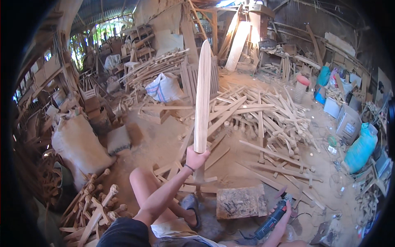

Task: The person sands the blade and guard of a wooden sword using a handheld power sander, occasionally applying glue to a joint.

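My left hand (198, 157) is wrapped round a long, flat piece of pale wood (203, 94) shaped like a sword blade. It stands nearly upright in front of me, its rounded point up and a short part showing below my fist. At the lower right my right hand (284, 213) grips an angle grinder (269, 225) with a teal and black body. The grinder's disc end points away from me, apart from the wood. Between my hands, lower down, sits a worn wooden block (242, 201).
A heap of wooden sticks (267, 115) covers the floor ahead, with loose strips (279, 154) reaching toward me. More sword-like wooden pieces (96, 214) pile up at the lower left, near a full sack (80, 140). Bags and a turquoise sack (361, 147) line the right side.
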{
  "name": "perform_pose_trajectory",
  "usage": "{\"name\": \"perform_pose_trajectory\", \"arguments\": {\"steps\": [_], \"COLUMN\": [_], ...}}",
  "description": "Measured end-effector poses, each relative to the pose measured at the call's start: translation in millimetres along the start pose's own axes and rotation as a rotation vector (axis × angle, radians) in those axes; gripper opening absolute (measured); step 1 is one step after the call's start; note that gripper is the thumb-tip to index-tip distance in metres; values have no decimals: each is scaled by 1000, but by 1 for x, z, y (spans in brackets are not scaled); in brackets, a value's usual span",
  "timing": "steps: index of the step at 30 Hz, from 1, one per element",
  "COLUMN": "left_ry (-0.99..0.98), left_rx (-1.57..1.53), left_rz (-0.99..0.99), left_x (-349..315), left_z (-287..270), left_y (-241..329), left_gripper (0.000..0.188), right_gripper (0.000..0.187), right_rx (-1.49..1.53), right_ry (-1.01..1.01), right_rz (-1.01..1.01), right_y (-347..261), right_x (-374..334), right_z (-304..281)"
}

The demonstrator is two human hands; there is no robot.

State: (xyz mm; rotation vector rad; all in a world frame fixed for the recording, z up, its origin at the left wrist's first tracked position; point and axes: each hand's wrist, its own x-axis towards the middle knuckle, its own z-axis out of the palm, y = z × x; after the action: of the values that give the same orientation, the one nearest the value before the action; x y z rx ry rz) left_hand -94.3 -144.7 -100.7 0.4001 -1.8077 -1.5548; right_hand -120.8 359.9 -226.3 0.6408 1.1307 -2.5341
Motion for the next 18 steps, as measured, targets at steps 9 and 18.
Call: {"name": "perform_pose_trajectory", "arguments": {"steps": [9,18], "left_ry": [-21,-74], "left_rx": [33,-2], "left_rz": [20,-55], "left_x": [8,16], "left_z": [-8,-4], "left_y": [-13,-8], "left_gripper": [18,19], "right_gripper": [54,68], "right_rx": [-1,-54], "right_ry": [-34,-17], "right_rz": [7,35], "right_y": [3,5], "right_x": [2,13], "right_z": [-3,-5]}}
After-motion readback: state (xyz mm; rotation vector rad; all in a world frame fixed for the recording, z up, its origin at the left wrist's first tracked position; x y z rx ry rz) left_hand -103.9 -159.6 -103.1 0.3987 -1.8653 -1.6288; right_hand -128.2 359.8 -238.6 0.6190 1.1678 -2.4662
